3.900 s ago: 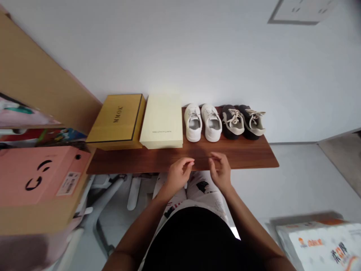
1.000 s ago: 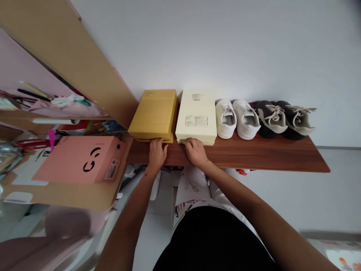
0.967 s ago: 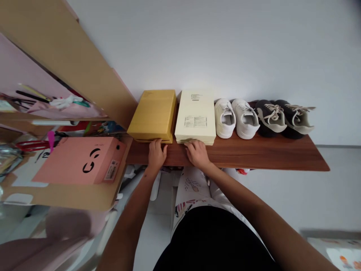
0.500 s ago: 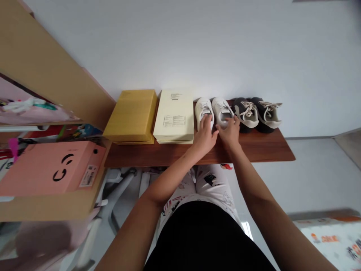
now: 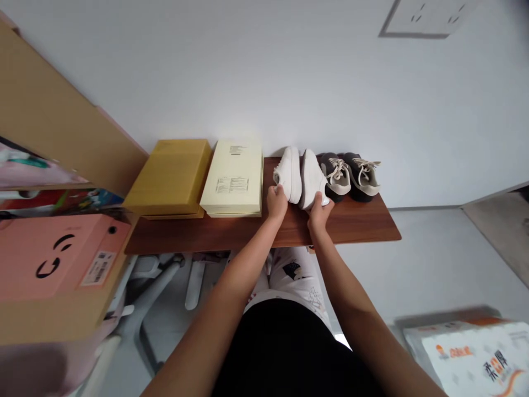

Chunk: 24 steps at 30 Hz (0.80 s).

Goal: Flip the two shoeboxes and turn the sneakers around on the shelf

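My left hand (image 5: 277,204) is closed round the heel of a white sneaker (image 5: 291,175), which is tipped on its side with its sole facing right. In my right hand (image 5: 319,212) is the heel of the other white sneaker (image 5: 312,179), tilted the opposite way so that its sole faces left. The two soles stand close, with a narrow gap between them. Both shoes are over a dark wooden shelf board (image 5: 359,223). Just right of them sits a pair of black sneakers (image 5: 336,175) with beige laces, toes towards the wall. My fingers inside the white shoes are hidden.
Left of the shoes lie a cream shoebox (image 5: 233,176) and a mustard-yellow box (image 5: 169,176). A pink box (image 5: 61,253) rests on a lower wooden shelf at far left. Wall sockets (image 5: 430,19) are at top right, and a white printed package (image 5: 475,353) is at lower right.
Both hands have closed on the white sneakers and turned them from upright onto their sides, soles facing each other. The view has shifted slightly to the right.
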Each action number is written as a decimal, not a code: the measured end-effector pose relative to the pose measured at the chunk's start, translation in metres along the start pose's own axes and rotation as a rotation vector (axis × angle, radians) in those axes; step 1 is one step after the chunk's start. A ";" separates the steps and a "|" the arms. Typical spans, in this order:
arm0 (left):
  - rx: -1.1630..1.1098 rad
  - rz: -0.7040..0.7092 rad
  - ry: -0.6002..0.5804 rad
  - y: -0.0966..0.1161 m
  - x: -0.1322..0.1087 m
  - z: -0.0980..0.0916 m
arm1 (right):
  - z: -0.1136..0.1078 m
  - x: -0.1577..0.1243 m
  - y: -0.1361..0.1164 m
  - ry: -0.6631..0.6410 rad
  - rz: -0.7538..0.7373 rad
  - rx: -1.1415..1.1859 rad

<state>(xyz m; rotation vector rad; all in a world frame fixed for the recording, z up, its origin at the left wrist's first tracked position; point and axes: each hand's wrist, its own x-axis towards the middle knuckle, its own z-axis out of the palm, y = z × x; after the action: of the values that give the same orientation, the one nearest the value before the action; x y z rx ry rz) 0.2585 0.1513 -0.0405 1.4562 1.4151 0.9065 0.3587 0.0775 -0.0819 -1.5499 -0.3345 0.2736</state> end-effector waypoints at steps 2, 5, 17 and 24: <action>-0.046 -0.069 0.053 -0.010 0.004 0.009 | -0.002 -0.003 0.002 -0.001 0.016 -0.047; -0.039 -0.025 0.099 -0.020 0.004 0.013 | -0.007 -0.006 0.003 0.007 0.004 -0.115; -0.024 0.547 -0.346 0.032 -0.079 0.058 | -0.111 0.077 -0.021 0.268 -0.426 -0.617; 0.245 0.167 -0.637 0.105 -0.051 0.153 | -0.115 0.160 -0.034 0.025 -0.160 -0.699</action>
<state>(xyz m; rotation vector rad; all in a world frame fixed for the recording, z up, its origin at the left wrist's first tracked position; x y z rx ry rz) 0.4340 0.0888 0.0092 1.8554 0.9545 0.3097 0.5487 0.0312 -0.0413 -2.1937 -0.5711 0.0017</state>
